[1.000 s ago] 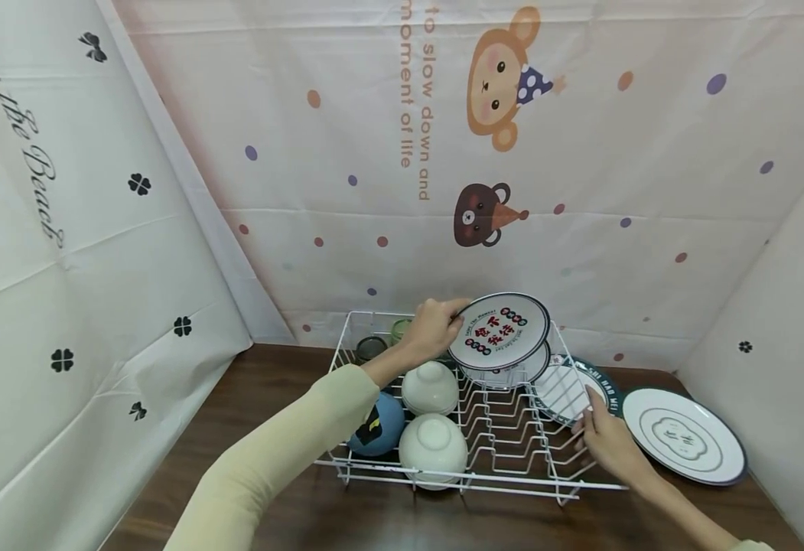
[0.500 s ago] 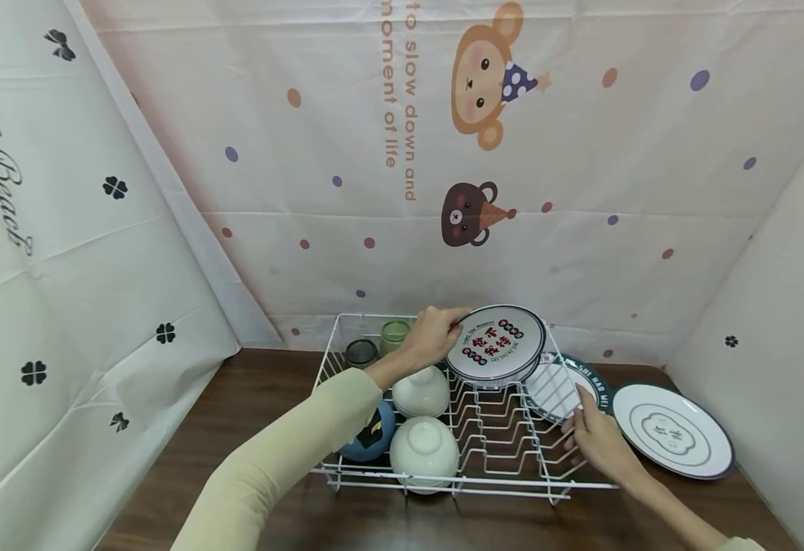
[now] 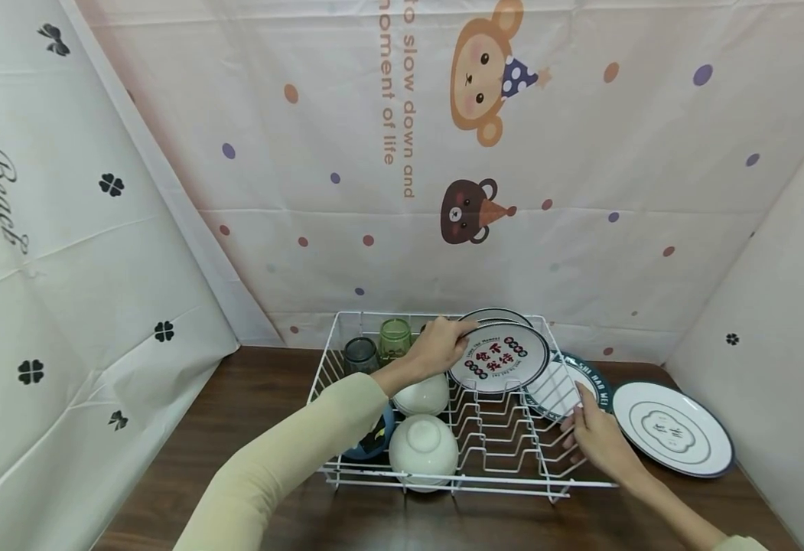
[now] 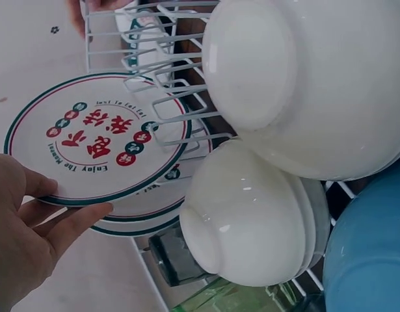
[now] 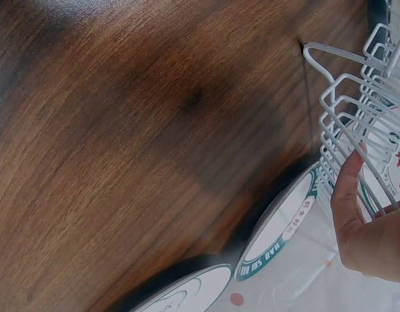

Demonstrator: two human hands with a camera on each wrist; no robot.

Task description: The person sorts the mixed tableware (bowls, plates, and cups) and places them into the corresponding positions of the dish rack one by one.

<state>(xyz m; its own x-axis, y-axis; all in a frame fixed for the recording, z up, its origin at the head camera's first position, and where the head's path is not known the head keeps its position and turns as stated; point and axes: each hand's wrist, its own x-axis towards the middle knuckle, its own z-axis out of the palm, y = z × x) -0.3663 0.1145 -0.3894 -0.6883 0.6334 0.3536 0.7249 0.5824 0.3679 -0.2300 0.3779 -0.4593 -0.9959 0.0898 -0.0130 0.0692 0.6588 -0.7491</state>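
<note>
My left hand (image 3: 437, 346) pinches the left edge of a white plate (image 3: 501, 358) with red lettering and a dark rim. The plate leans in the back slots of the white wire dish rack (image 3: 505, 485), and similar plates (image 3: 494, 314) stand right behind it. In the left wrist view the thumb lies on the front of the printed plate (image 4: 95, 140), the fingers behind its rim. At the rack's right side my right hand (image 3: 601, 440) grips the side wires; in the right wrist view the thumb (image 5: 348, 188) crosses the wires.
Upside-down white bowls (image 3: 424, 451), a blue bowl (image 3: 372, 442), a dark glass (image 3: 361, 355) and a green glass (image 3: 395, 337) fill the rack's left side. Right of it, a green-rimmed plate (image 3: 560, 386) and a white plate (image 3: 677, 428) lie on the wooden table (image 3: 188, 451).
My left hand has lowered the printed plate and brought it nearer, so the plates behind now show above its top edge. My right hand stays on the rack's side.
</note>
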